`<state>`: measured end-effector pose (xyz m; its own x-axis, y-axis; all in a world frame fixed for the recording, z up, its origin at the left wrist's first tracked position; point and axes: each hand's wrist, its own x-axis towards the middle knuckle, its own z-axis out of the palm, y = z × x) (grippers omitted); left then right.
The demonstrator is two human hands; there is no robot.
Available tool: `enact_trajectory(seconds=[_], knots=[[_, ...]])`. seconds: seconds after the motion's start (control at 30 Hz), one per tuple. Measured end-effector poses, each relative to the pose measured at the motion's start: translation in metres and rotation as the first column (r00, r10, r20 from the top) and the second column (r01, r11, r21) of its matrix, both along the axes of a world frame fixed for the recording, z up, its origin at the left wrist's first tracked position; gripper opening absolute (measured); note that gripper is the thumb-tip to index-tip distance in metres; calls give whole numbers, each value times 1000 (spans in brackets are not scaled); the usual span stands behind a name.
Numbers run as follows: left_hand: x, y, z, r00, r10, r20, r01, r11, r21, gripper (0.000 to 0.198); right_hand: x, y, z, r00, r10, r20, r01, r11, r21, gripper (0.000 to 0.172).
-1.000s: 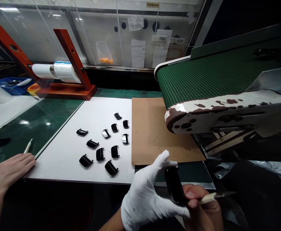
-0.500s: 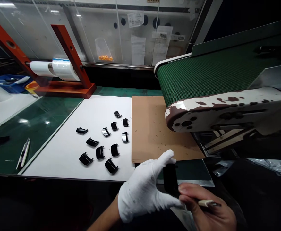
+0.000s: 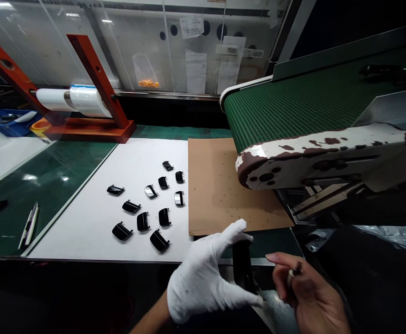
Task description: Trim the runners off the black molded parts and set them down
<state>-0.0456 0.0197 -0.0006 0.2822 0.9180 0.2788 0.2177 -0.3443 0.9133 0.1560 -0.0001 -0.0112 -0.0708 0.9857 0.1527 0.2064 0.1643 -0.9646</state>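
Observation:
My left hand (image 3: 203, 273), in a white glove, pinches a glossy black plastic part (image 3: 240, 266) upright between thumb and fingers. My right hand (image 3: 307, 297) is bare and stands a little to the right of that part, not touching it. Its fingers close on a small knife (image 3: 293, 274), whose cream handle is seen nearly end-on. Several similar black parts (image 3: 142, 221) lie spread on a white sheet (image 3: 85, 232) beyond my hands.
A brown cardboard sheet (image 3: 220, 185) scattered with tiny rings lies under the end of a green conveyor belt (image 3: 293, 116). Two slim tools (image 3: 29, 230) rest on the green mat (image 3: 67, 199) at left. Film rolls (image 3: 86, 101) sit on an orange stand (image 3: 91, 130).
My right hand has moved right, away from the black part. A co-worker's bare hand at the left edge has left the view, and the slim tools now lie on the mat.

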Motion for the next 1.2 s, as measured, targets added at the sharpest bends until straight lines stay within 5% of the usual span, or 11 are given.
enact_trajectory(seconds=[0.07,0.2,0.27,0.4,0.53,0.8,1.2], knots=[[1,-2,-2,999,11,44,-10,1000,-11,106,2,1,3,999,2,35,-1,1000,-19,28],[3,-5,-2,997,15,80,-16,1000,9,102,8,5,18,990,86,113,-82,996,-45,22],[4,-6,-2,996,19,85,-22,999,30,102,11,8,28,965,144,220,-140,990,-31,28],[7,-9,-1,995,21,98,-25,999,36,101,7,13,46,842,220,492,-284,957,56,67],[10,-12,0,988,-2,154,-7,998,56,100,-5,18,53,736,194,648,-361,923,134,65],[12,-9,6,975,-73,210,56,995,85,90,-6,21,52,666,327,670,-391,919,-60,71],[11,-10,4,978,-47,204,43,999,28,89,-9,21,39,678,371,635,-422,903,-77,81]])
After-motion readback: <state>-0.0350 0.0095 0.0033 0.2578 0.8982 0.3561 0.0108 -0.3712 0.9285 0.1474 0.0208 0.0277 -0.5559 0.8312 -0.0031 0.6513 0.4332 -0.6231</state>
